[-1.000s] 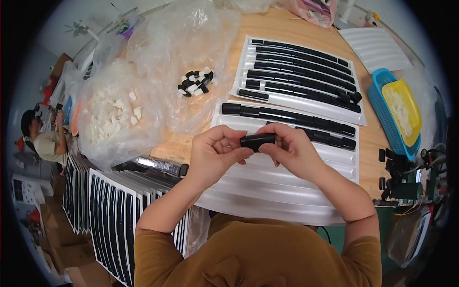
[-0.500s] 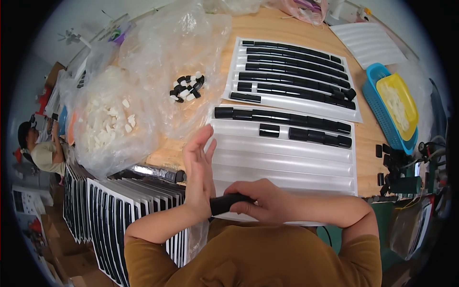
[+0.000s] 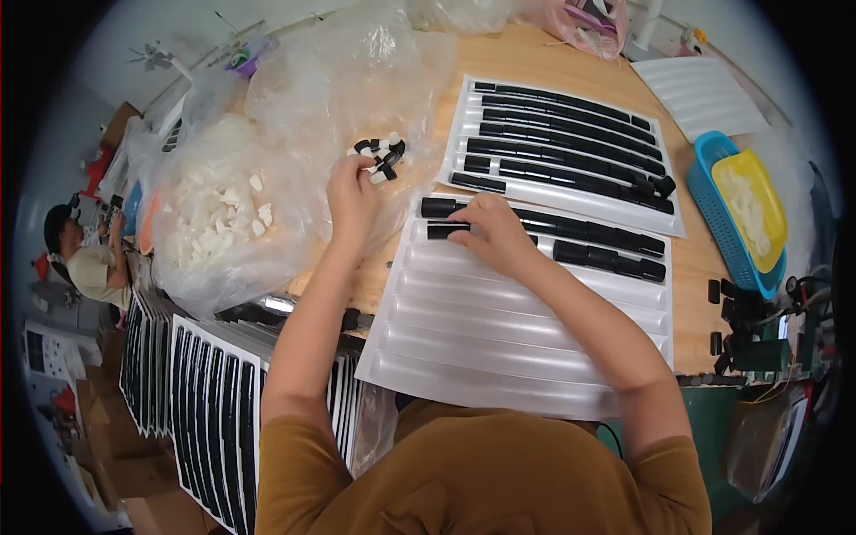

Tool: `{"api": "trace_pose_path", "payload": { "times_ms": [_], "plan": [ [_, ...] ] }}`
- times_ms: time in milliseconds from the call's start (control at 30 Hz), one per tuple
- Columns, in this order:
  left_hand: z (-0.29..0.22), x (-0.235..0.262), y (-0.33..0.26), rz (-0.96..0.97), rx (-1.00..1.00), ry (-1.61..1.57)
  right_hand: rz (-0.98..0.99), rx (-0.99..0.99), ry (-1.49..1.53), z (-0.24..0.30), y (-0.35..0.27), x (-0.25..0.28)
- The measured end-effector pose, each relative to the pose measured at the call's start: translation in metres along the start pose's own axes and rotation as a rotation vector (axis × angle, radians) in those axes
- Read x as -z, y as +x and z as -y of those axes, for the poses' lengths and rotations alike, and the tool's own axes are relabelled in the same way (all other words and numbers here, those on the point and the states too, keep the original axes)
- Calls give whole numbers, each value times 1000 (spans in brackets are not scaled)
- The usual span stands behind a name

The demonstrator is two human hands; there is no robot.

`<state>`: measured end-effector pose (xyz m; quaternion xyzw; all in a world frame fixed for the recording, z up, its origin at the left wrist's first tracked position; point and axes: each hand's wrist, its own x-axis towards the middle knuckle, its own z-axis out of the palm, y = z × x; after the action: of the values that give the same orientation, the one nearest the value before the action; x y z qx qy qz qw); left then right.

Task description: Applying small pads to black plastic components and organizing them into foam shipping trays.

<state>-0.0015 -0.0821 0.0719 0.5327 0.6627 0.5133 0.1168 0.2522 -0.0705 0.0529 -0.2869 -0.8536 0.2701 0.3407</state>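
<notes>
At the pile of small black and white pieces (image 3: 397,150), my left hand (image 3: 353,207) reaches in from the left, its thumb and fingertips closed together beside a white piece. What lies between those fingertips is too small to make out. My right hand (image 3: 501,230) pinches the right end of a short black cylinder (image 3: 442,232), which rests at the left end of the second groove of the nearer translucent white ribbed tray (image 3: 499,312). That hand covers the middle of the groove. Black cylinders (image 3: 606,259) also lie farther right there, and the groove above holds a row of them.
A second ribbed tray (image 3: 535,196) full of black cylinders lies beyond. Left are a clear bag of white pieces (image 3: 218,209) and upright filled trays (image 3: 214,392). Right stands a blue basket (image 3: 713,192) with a yellow basket (image 3: 753,178). Another person (image 3: 89,259) is far left.
My right hand has moved forward from near my body, bringing a black cylinder to the groove's left end. My left hand has left that cylinder and gone forward to the small pieces.
</notes>
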Motion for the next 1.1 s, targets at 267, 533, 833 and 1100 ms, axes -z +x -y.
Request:
{"api": "trace_pose_path", "payload": {
  "times_ms": [267,533,833,1100],
  "plan": [
    [69,-37,33,303,-552,739,32,25,-295,-37,-22,22],
    [39,-29,36,157,-284,649,-99,-100,-475,-64,7,47],
    [-42,15,-22,228,351,-286,0,-235,-514,-84,25,10],
    [-27,8,-62,415,536,-529,204,-536,-396,-91,50,19]
  ]
}}
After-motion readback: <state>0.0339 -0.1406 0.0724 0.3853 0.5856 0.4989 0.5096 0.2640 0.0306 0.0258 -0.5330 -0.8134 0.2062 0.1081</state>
